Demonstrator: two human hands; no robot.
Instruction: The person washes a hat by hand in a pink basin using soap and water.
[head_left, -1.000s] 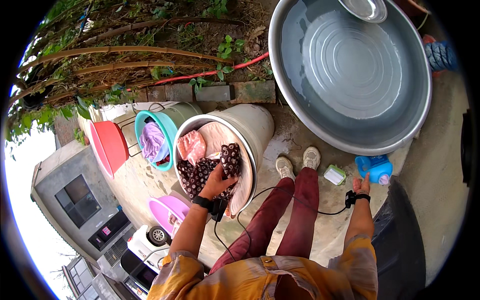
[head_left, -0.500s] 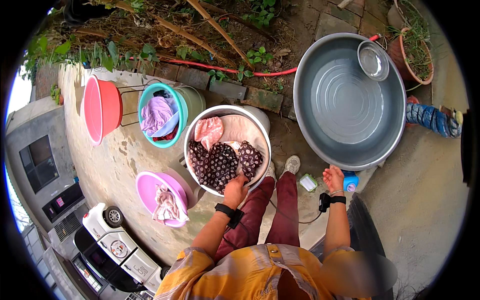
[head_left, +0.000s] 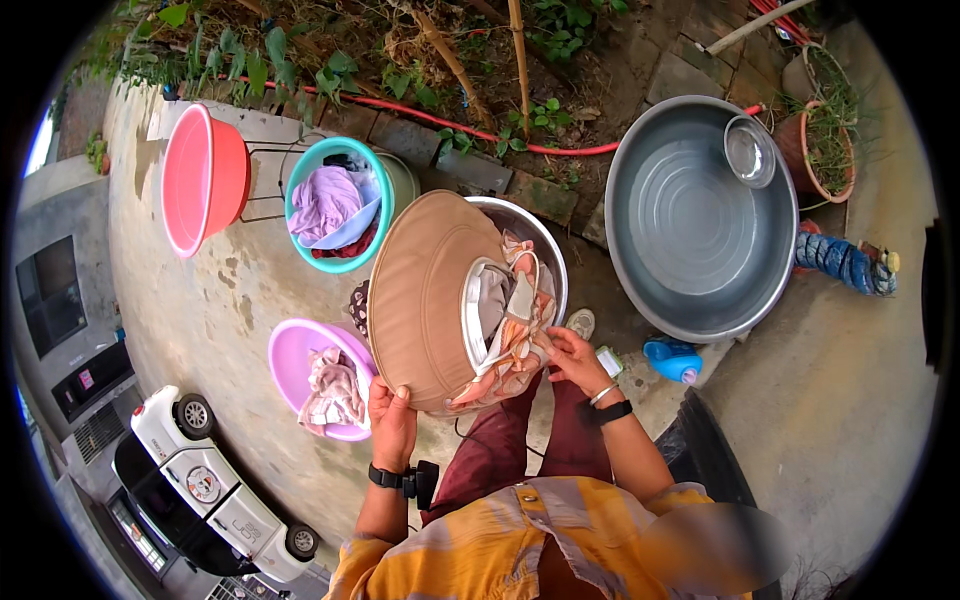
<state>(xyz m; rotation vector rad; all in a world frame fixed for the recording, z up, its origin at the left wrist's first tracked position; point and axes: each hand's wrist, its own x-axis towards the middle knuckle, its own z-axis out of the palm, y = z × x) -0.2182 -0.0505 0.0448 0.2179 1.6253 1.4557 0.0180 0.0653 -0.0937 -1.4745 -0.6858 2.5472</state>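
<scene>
I hold a tan wide-brimmed sun hat (head_left: 425, 290) above the steel bucket (head_left: 545, 240), turned so that its lining and orange ribbons (head_left: 510, 330) show. My left hand (head_left: 392, 410) pinches the brim at lower left. My right hand (head_left: 572, 358) has its fingers on the ribboned right side of the hat. A bit of dark dotted cloth (head_left: 358, 307) shows behind the brim; the rest of the bucket's contents are hidden.
Red basin (head_left: 205, 180), teal basin (head_left: 335, 150) with lilac clothes, pink basin (head_left: 290, 360) with pale cloth, large grey tub (head_left: 700, 305), blue bottle (head_left: 673, 358), flowerpots (head_left: 815, 150), toy car (head_left: 215, 480), garden bed with red hose (head_left: 570, 149) along the back.
The hat has been turned up out of the bucket, where its pale inner side lay beneath dotted cloth. My left hand moved left onto its brim; my right hand came left from beside the tub.
</scene>
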